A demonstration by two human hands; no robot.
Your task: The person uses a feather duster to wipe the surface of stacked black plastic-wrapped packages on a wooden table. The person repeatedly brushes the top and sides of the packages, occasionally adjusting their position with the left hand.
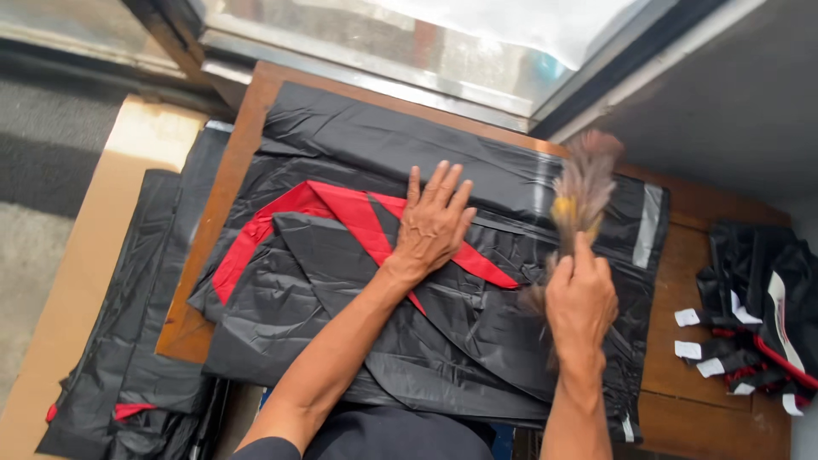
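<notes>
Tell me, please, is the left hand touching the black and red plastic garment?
Touching: the head view shows the left hand pressed flat, fingers spread, on the black and red plastic garment.

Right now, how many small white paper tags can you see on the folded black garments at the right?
5 small white paper tags: one uppermost, one under it, one lower, one further right, one at the edge. Folds may hide more.

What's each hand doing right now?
Left hand: open, flat on the black-and-red plastic garment.
Right hand: closed around a brown feather brush.
</notes>
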